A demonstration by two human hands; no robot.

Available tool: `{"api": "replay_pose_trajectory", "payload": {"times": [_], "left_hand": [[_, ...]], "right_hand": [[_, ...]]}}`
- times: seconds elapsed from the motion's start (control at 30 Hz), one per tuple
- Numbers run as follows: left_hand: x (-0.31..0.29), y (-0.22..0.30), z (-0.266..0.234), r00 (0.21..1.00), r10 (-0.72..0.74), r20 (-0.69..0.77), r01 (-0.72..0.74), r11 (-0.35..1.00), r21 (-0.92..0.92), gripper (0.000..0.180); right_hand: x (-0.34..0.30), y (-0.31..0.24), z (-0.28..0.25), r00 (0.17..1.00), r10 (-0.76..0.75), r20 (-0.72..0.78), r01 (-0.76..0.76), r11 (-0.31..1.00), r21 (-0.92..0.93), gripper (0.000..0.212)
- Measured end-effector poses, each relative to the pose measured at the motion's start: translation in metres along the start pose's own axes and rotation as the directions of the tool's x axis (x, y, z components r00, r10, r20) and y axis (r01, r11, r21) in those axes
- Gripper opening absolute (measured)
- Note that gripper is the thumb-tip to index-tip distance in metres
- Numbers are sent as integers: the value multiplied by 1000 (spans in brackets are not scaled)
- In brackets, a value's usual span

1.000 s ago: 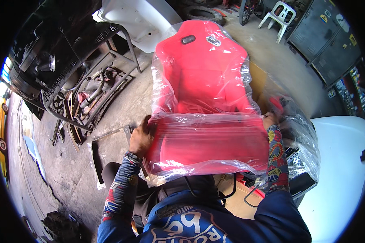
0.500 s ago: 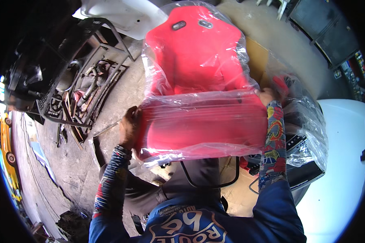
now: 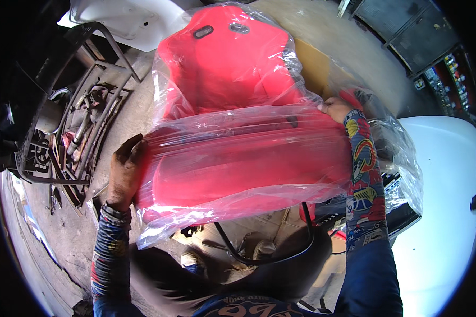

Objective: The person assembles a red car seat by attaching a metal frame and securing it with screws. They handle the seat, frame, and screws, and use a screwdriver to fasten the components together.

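Note:
A red bucket seat (image 3: pixel 222 68) with two slots in its backrest faces me. Clear plastic wrap (image 3: pixel 211 206) covers it and hangs past the front edge of the cushion. At the cushion's left side, my left hand (image 3: pixel 124 171) is closed on the plastic, its fingertips partly hidden. My right hand (image 3: pixel 337 110) pinches the plastic at the right side, where cushion and backrest meet. Between the hands the film is pulled into taut folds across the seat. A bent black metal bar (image 3: pixel 269 260) shows below the cushion, above my feet.
To the left, a black metal frame rack (image 3: pixel 84 182) holds scrap metal parts. A white panel (image 3: pixel 127 24) lies behind it. On the right are another plastic-wrapped item (image 3: pixel 402 153), cardboard (image 3: pixel 309 66) and a large white panel (image 3: pixel 439 211). Dark cabinets (image 3: pixel 407 31) stand far right.
The seat now appears further left and more tilted. My left hand has moved left and outward with the plastic, my right hand slightly up. My feet have come into view under the seat.

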State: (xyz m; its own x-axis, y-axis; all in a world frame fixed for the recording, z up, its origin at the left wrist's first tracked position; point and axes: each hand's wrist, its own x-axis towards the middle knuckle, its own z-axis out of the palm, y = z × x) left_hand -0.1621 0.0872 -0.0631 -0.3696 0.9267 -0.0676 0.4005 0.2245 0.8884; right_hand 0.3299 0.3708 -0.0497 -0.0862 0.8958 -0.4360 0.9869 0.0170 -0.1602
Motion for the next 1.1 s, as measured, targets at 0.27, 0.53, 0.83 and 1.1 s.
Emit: {"api": "replay_pose_trajectory", "payload": {"times": [0.27,0.53,0.83,1.1], "left_hand": [[-98,3,8,984,156,-88,-145,982,121,51],[-156,-65,-26,904,-397,159,389,918,80,49],[-42,-111,47,952,299,71,-302,953,30,59],[-81,-182,-8,558,-323,764,38,930,366,35]], "right_hand": [[-103,23,44,927,-100,-362,106,994,-5,56],[-235,66,156,781,-16,-624,129,982,136,49],[-268,104,200,868,59,-492,246,810,532,68],[-226,88,128,896,137,-423,93,872,480,73]]}}
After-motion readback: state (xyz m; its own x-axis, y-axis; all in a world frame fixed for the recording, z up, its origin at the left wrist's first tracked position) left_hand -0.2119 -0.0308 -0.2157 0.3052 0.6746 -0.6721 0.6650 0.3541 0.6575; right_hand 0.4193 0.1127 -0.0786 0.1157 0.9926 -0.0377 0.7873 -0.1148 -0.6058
